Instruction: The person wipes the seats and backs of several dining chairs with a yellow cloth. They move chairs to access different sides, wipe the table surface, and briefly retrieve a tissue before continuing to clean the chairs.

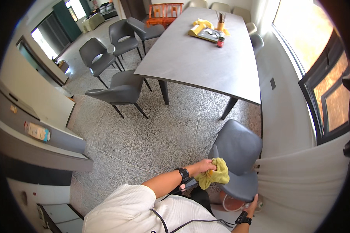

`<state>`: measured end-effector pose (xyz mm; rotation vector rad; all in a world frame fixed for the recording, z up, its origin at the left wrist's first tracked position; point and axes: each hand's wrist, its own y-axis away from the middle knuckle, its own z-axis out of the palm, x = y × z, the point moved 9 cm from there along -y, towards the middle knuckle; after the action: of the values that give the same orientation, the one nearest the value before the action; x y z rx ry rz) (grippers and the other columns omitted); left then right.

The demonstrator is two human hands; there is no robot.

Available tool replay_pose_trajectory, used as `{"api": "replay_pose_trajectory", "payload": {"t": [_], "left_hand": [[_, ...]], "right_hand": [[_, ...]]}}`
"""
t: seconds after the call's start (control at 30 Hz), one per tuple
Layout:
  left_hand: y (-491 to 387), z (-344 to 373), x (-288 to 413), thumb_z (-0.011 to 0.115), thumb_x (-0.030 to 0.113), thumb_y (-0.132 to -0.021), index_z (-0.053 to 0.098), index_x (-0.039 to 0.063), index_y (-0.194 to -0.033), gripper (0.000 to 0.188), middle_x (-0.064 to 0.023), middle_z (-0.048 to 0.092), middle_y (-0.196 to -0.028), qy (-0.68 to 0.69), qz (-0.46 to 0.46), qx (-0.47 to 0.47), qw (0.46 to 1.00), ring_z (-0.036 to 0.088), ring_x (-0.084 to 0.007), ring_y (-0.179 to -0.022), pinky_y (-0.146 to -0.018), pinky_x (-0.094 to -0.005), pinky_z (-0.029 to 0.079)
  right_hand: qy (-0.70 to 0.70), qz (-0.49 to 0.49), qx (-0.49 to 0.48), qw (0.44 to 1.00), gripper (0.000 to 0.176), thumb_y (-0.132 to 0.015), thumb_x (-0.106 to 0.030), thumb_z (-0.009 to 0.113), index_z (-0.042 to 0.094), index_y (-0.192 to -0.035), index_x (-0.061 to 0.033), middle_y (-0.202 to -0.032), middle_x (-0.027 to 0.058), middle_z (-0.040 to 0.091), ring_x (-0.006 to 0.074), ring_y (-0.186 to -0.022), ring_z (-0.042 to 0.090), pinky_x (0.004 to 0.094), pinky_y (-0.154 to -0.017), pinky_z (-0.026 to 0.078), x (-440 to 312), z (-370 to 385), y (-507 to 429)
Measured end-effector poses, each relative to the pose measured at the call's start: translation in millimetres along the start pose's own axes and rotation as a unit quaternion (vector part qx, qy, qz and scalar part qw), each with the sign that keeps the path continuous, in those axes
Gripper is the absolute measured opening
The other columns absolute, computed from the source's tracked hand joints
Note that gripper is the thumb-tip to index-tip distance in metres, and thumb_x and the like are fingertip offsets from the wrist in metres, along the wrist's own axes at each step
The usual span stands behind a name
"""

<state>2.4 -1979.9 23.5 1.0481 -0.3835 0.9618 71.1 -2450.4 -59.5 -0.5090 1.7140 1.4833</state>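
A crumpled yellow-green cloth (214, 174) is bunched in my left hand (207, 166), hanging beside a grey upholstered chair (237, 147) and covering part of its seat. My right hand (252, 204) grips the front edge of the chair seat (242, 186), low at the right; some of its fingers are hidden by the seat. The chair's backrest stands toward the table, close to the wall. Under the seat, a reddish bucket (230, 202) with a pale rim is partly visible.
A long grey table (189, 64) bears a tray (207, 34), a red jar (220, 42) and a holder with chopsticks (220, 26). Grey chairs (116, 87) line its left side. A white curtain (303, 166) and window (328, 90) flank the right. A bottle (37, 131) lies on a left ledge.
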Motion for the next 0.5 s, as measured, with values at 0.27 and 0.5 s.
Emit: {"api": "replay_pose_trajectory", "payload": {"t": [0.27,0.5], "left_hand": [[-38,-1,9,0.071,0.021,-0.091,0.072,0.001,-0.119,0.035,-0.005,0.074,-0.102,-0.058,0.047,0.09,0.993,0.069,-0.0142,-0.092,-0.083,-0.0321,0.056],[-71,-4,12,0.072,0.02,-0.09,0.074,0.0,-0.112,0.029,-0.0065,0.076,-0.1,-0.105,0.036,0.101,0.989,0.07,-0.0147,-0.092,-0.081,-0.0315,0.055]], "right_hand": [[0.399,0.189,-0.205,0.874,0.066,-0.099,-0.056,0.062,0.065,-0.136,-0.0009,-0.118,0.0152,0.073,0.0303,-0.094,0.072,0.0496,-0.069,0.059,7,-10,-106],[0.315,0.138,-0.272,0.899,0.054,-0.101,-0.038,0.065,0.066,-0.131,0.0065,-0.119,0.0153,0.074,0.0256,-0.101,0.071,0.037,-0.093,0.056,13,10,-126]]}}
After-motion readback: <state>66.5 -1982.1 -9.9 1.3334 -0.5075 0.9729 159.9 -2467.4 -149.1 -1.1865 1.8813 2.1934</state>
